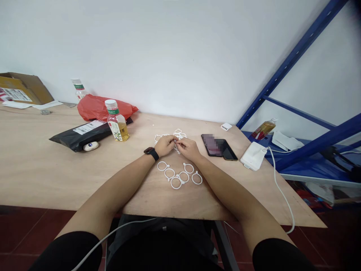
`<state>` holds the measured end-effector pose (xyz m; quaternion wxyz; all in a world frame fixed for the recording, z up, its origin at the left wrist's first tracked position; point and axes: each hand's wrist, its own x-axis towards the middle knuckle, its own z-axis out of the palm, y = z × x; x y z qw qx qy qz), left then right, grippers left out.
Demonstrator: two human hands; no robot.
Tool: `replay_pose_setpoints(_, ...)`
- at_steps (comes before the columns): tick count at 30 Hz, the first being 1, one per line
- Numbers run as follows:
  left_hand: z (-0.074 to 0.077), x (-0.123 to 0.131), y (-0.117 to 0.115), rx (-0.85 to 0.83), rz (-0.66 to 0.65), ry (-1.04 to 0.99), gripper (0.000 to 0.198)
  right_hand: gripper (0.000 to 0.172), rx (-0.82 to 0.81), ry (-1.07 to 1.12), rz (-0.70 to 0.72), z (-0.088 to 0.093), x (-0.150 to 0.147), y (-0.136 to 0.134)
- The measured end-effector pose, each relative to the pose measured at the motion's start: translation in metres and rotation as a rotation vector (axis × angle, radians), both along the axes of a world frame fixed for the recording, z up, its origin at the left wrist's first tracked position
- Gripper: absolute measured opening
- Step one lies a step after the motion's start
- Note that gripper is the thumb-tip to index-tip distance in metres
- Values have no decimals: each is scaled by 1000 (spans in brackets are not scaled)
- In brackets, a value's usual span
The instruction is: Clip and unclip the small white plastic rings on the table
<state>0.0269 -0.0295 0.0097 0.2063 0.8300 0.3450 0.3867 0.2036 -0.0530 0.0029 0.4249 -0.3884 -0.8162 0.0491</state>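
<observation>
My left hand (165,145) and my right hand (188,148) meet over the middle of the wooden table (42,165), fingers curled together around a small white plastic ring (176,142) pinched between them. A black watch (151,153) sits on my left wrist. Just behind the hands lies a loose heap of white rings (178,133). Nearer to me, between my forearms, several white rings (179,175) lie flat in a cluster.
A tea bottle (117,121), a black mailing bag (81,134), a red bag (100,107) and a white gadget (90,146) lie at the left. Two phones (218,146), a white charger (254,155) with cable and a blue rack (296,56) are at the right. A cardboard box (21,87) stands far left.
</observation>
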Motion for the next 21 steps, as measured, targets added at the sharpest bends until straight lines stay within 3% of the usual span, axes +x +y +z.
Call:
replay_pose_setpoints(11, -2, -1, 4, -38, 36, -52, 27, 16, -26, -53, 34, 0, -2, -1)
replay_pose_setpoints(15, -6, -4, 6, 9, 63, -110, 27, 17, -1, -28, -23, 0, -1, 0)
replay_pose_setpoints(21, -5, -7, 8, 79, 226, -151, 27, 11, 55, 24, -104, 6, -1, -4)
